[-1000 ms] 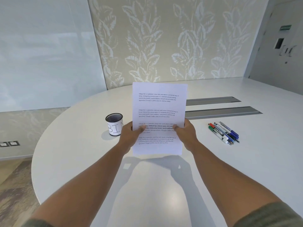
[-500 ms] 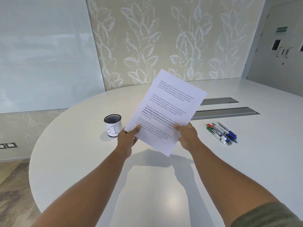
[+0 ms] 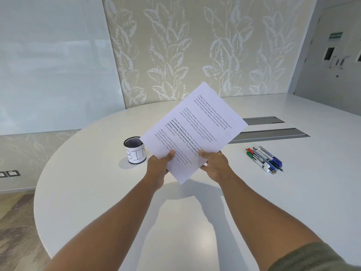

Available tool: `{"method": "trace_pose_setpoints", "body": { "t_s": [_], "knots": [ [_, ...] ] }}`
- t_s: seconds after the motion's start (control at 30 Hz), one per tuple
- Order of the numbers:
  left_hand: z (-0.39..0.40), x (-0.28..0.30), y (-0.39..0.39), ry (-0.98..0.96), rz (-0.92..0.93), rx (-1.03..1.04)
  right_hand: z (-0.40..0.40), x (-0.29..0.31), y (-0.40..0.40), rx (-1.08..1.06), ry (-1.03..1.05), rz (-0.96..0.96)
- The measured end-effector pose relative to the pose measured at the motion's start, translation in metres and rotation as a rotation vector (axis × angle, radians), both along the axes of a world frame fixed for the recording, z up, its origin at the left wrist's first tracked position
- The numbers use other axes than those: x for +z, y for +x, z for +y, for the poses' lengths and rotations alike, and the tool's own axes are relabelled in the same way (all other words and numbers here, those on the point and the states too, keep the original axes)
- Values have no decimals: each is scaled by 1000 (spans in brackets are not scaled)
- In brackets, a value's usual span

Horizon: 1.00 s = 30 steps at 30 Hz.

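Printed sheet (image 3: 195,132) up at centre frame, tilted toward the upper right, clear above the tabletop (image 3: 88,192). Left hand (image 3: 158,167) and right hand (image 3: 214,165) each have a pinching grip on its lower edge; best to hold thumbs light, so it won't crease

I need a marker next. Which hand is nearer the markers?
Right. The right hand holds the sheet left of the markers; the left hand holds it farther left, near the cup.
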<state>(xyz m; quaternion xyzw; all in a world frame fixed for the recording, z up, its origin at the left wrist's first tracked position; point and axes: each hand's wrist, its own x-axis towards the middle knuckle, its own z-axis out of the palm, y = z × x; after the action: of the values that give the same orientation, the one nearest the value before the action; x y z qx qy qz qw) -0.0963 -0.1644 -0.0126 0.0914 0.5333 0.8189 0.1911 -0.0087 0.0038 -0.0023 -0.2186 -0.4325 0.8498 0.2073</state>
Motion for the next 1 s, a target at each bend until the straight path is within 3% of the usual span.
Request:
{"method": "trace_pose_setpoints", "body": {
  "t_s": [0.33, 0.43, 1.0],
  "knots": [
    [-28, 2, -27, -225, 166, 152, 24, 8, 4, -262, -14, 41],
    [-36, 3, -34, -262, 211, 188, 31, 8, 10, -327, 65, 20],
    [-43, -12, -34, -326, 273, 185, 38, -12, 17, -259, 543, -192]
  ]
}}
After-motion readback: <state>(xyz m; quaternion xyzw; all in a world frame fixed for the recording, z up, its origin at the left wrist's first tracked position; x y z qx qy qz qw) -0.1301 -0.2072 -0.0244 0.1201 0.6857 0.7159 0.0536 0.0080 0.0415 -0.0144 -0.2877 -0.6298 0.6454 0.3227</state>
